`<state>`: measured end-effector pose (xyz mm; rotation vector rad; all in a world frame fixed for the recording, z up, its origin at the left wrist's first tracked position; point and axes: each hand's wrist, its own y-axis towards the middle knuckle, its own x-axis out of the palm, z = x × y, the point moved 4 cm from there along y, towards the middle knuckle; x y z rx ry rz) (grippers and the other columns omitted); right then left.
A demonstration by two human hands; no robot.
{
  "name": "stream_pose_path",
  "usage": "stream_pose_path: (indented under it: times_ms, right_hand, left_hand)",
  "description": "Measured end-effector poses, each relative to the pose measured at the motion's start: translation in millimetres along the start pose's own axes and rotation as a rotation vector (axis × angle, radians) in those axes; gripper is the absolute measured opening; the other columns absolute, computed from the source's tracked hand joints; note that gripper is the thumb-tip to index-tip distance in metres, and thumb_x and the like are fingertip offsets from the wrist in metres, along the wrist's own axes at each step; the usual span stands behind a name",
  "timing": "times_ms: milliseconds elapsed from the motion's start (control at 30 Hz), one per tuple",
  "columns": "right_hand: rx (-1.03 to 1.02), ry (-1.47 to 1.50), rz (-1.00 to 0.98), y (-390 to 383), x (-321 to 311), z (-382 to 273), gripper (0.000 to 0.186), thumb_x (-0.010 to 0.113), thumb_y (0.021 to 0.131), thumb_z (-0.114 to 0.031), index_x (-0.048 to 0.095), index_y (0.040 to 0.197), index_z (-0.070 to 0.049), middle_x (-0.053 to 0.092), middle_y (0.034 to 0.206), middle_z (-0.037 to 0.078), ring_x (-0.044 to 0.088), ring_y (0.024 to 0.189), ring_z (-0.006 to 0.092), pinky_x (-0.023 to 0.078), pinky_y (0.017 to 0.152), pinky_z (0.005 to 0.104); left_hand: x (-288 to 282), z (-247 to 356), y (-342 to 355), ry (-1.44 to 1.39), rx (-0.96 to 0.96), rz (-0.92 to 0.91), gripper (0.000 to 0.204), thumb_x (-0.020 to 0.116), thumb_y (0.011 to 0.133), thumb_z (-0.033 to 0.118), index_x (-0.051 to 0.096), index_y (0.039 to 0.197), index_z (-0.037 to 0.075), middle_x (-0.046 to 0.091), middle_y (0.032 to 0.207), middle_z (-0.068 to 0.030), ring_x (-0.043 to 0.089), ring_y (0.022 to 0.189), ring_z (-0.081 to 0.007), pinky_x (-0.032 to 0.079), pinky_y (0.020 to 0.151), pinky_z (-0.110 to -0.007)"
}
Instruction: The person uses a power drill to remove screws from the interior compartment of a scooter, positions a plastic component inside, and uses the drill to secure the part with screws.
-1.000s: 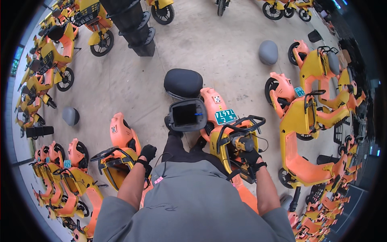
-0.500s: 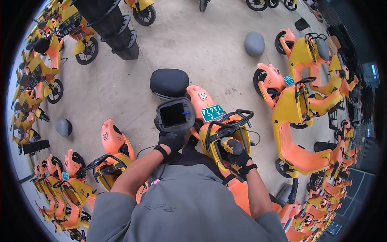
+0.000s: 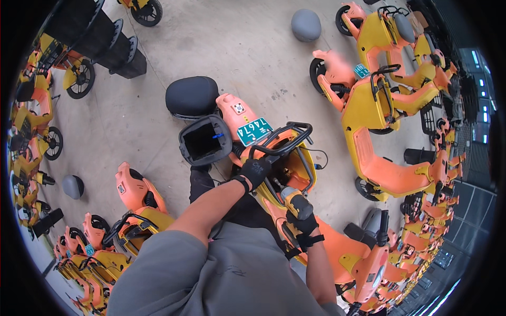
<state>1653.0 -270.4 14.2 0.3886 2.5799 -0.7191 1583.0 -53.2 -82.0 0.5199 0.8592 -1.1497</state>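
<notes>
In my black-gloved right hand is a yellow and black cordless drill, its front end toward the open seat compartment of an orange and yellow scooter. My gloved left hand is closed at the left rim of that compartment, beside the black rear rack; a short dark piece shows at its fingers, but what it grips is unclear. Left of the rear fender is a dark, open, tray-like part with a blue mark inside. A black seat cushion lies just beyond it.
Parked scooters line the right, with more at lower left. Stacked black bins stand at upper left. Loose grey cushions lie on the concrete floor. A black cable hangs at the compartment's right.
My left hand has let go of the tray-like part and moved right to the compartment's rim. The drill has come back from inside the compartment, toward me. The view has shifted.
</notes>
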Motion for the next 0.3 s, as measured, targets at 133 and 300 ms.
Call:
stream_pose_path:
  times_ms: [133,300]
  right_hand:
    - [0.154,0.179,0.055,-28.5,10.4,18.2,0.038,0.067,0.066,-0.001,0.055,0.102,-0.003,0.058,0.095,0.010,0.056,0.089,0.0240,0.045,0.076,0.0313]
    - [0.023,0.087,0.084,-34.7,13.5,20.1,0.033,0.065,0.067,0.000,0.057,0.099,-0.005,0.058,0.089,0.009,0.057,0.082,0.0200,0.046,0.070,0.0316]
  left_hand:
    - [37.8,-7.0,15.4,-0.055,-0.006,-0.086,0.040,0.045,0.081,0.003,0.048,0.121,0.010,0.060,0.106,-0.0088,0.057,0.096,-0.0211,0.045,0.078,-0.033]
    - [1.3,9.2,16.1,-0.046,-0.116,-0.150,0.036,0.043,0.086,0.008,0.046,0.122,0.011,0.055,0.116,-0.0085,0.051,0.107,-0.0185,0.030,0.099,-0.040]
